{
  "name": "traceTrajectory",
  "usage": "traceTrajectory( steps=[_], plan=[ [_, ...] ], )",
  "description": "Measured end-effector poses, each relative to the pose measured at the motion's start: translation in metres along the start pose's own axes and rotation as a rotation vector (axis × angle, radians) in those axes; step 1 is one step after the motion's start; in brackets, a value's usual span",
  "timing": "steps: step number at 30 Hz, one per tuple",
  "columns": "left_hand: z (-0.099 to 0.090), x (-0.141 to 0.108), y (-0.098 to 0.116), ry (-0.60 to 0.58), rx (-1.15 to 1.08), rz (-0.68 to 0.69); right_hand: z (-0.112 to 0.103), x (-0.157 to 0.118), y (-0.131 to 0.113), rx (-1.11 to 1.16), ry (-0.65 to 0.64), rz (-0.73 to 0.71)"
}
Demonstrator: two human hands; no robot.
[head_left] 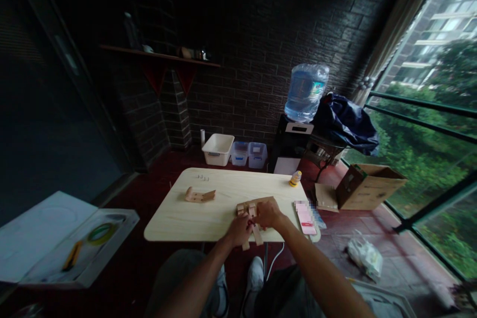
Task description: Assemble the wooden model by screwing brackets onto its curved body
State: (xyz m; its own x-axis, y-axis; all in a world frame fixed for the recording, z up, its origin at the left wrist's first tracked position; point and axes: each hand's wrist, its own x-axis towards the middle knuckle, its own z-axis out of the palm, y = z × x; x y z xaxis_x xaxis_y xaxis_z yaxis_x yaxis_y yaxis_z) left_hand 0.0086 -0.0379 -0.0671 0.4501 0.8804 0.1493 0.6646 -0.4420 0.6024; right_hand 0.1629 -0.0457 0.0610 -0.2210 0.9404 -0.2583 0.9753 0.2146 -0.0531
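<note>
My left hand (pixel 239 229) and my right hand (pixel 268 212) meet over an assembly of flat wooden slats (pixel 256 235) at the table's near edge. The fingers of both hands are bent and close together on the slats. Something small and dark lies between the fingertips, too small to name. Two slat ends stick out past the edge toward me. Behind my right hand lies a wider brown piece (pixel 261 200), partly covered. Farther left on the table (pixel 223 181) rests a separate wooden piece (pixel 200 195) with raised ends. Several small metal parts (pixel 202 178) lie in a row near the far left corner.
A yellow-capped bottle (pixel 295 178) stands at the far right of the table, and a pink-screened phone (pixel 306 218) lies at the right edge. An open white case (pixel 78 243) is left of the table. Plastic bins (pixel 219 151), a water dispenser (pixel 292 134) and a cardboard box (pixel 367 186) stand beyond.
</note>
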Motion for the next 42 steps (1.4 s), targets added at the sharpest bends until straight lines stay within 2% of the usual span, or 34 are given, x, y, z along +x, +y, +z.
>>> traceTrajectory(
  steps=[7,17,25,30,36,39,42],
  plan=[
    [0.002,0.000,-0.004,0.002,-0.003,0.049,-0.008,-0.011,0.006,-0.070,0.071,-0.160],
    [0.003,0.004,-0.004,-0.061,0.032,-0.012,0.000,-0.005,0.008,-0.097,0.095,-0.141],
    [-0.001,0.006,-0.008,-0.107,-0.044,0.019,0.000,-0.004,0.012,-0.109,0.112,-0.143],
    [-0.008,0.013,-0.004,-0.206,-0.064,0.016,-0.005,-0.005,0.011,-0.128,0.090,-0.153],
    [-0.025,0.022,-0.008,-0.284,-0.101,0.170,-0.009,-0.007,0.014,-0.128,0.068,-0.252],
    [-0.030,0.024,-0.011,-0.303,-0.120,0.262,-0.013,-0.005,0.014,-0.109,0.037,-0.225],
    [-0.032,0.027,-0.012,-0.310,-0.161,0.250,-0.018,-0.003,0.013,-0.065,-0.019,-0.189]
  ],
)
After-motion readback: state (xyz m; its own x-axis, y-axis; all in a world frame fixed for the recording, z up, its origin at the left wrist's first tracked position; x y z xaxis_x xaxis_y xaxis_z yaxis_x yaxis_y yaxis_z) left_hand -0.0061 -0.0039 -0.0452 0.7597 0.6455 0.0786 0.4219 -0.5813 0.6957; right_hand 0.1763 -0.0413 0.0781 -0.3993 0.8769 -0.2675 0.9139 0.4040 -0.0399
